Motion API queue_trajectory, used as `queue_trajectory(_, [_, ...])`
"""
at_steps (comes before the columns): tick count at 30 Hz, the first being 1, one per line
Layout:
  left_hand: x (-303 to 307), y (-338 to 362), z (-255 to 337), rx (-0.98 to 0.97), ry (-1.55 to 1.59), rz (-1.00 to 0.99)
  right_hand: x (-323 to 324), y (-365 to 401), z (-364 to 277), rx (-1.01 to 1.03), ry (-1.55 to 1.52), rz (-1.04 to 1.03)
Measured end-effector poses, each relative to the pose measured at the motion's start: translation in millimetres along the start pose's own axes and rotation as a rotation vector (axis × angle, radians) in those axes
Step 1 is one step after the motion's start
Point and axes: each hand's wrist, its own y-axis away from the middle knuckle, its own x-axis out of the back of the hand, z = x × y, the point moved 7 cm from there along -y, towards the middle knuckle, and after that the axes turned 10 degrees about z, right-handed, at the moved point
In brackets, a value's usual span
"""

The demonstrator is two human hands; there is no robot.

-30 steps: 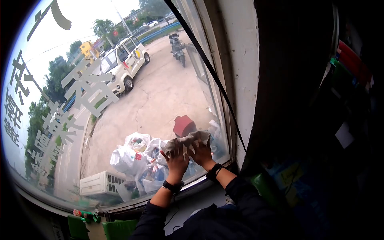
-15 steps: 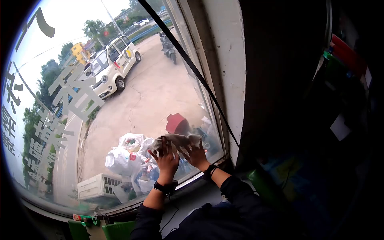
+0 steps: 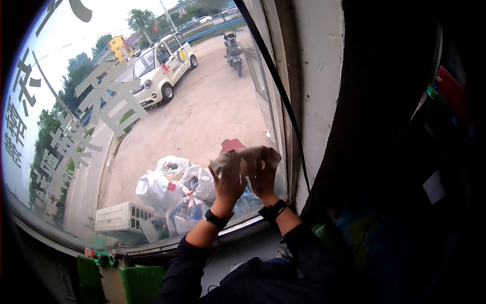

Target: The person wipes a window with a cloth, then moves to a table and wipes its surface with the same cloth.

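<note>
One broad glass window (image 3: 202, 121) with angular lettering, crinkled white bags (image 3: 174, 187) beyond, left hand (image 3: 229, 182) and right hand (image 3: 262, 177) pressed open-fingered on soft beige cloth.

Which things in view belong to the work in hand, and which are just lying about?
In use:
- cloth, seemingly against the window glass
- left hand and right hand, both on the cloth

Lying about outside:
- white bags
- slatted box
- red object, partly hidden
</note>
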Motion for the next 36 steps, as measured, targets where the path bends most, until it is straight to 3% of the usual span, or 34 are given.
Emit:
queue_trajectory(3, [-53.9, 78.0, 3.4, -0.129, -0.068, -0.140, -33.4, 75.2, 36.5, 0.035, 0.102, -0.080])
queue_trajectory(4, [-56.6, 83.9, 3.3, -0.123, -0.069, -0.193, -36.1, 82.3, 42.9, -0.103, -0.130, -0.176])
queue_trajectory(6, [-53.3, 74.9, 2.2, -0.115, -0.001, -0.156, -40.4, 77.8, 52.2, -0.201, -0.230, -0.186])
queue_trajectory(8, [-36.7, 35.9, -1.7, -0.011, 0.009, -0.151, -36.5, 51.4, 53.6, -0.080, 0.004, 0.025])
queue_trajectory(10, [5.4, -26.6, 0.5, -0.044, 0.018, 0.064, -7.9, -3.5, 19.7, 0.015, 0.002, 0.173])
queue_trajectory(11, [23.4, -54.1, 5.2, -0.079, -0.129, 0.187, 7.2, -31.4, -0.8, 0.076, -0.037, 0.231])
queue_trajectory(12, [37.8, -78.1, 3.5, -0.059, -0.132, 0.198, 20.8, -56.3, -19.8, 0.134, -0.076, 0.289])
queue_trajectory(14, [71.4, -110.0, -0.4, -0.017, -0.088, 0.288, 27.5, -91.1, -58.4, 0.482, 0.296, 0.279])
queue_trajectory(15, [78.1, -113.7, -3.8, -0.001, -0.067, 0.303, 33.3, -103.3, -72.4, 0.496, 0.299, 0.271])
queue_trajectory(17, [84.3, -111.6, -15.8, 0.050, -0.112, 0.316, 54.4, -117.8, -99.1, 0.461, -0.125, 0.391])
queue_trajectory(20, [90.7, -86.2, -50.5, 0.141, -0.250, 0.323, 44.9, -123.5, -112.8, 0.404, -0.103, 0.386])
queue_trajectory(24, [107.9, -45.1, -114.3, 0.359, -0.282, 0.222, 21.3, -105.6, -163.6, 0.674, -0.090, 0.225])
queue_trajectory(26, [122.6, -21.4, -149.6, 0.456, -0.343, 0.230, -12.9, -90.9, -184.4, 0.530, -0.170, -0.092])
queue_trajectory(28, [128.2, 15.1, -196.1, 0.563, -0.480, 0.277, -39.4, -61.5, -223.5, 0.699, -0.099, -0.045])
queue_trajectory(31, [126.8, 89.0, -270.1, 0.574, -0.732, 0.299, -84.7, -7.2, -277.6, 0.847, -0.288, -0.037])
queue_trajectory(32, [124.1, 117.5, -305.5, 0.711, -0.697, 0.208, -99.5, 12.4, -298.0, 0.929, -0.386, -0.023])
queue_trajectory(33, [132.7, 141.0, -324.5, 0.449, -0.892, 0.432, -118.9, 30.6, -314.2, 0.960, -0.404, -0.059])
queue_trajectory(34, [143.3, 161.5, -354.2, 0.840, -0.446, 0.333, -137.6, 50.9, -328.6, 0.991, -0.423, -0.100])
queue_trajectory(35, [149.3, 181.9, -377.3, 0.796, -0.538, 0.246, -156.3, 65.3, -338.6, 0.928, -0.522, -0.105])
queue_trajectory(36, [162.0, 185.6, -385.5, 0.902, -0.536, 0.128, -170.6, 73.0, -346.0, 0.872, -0.619, -0.107])
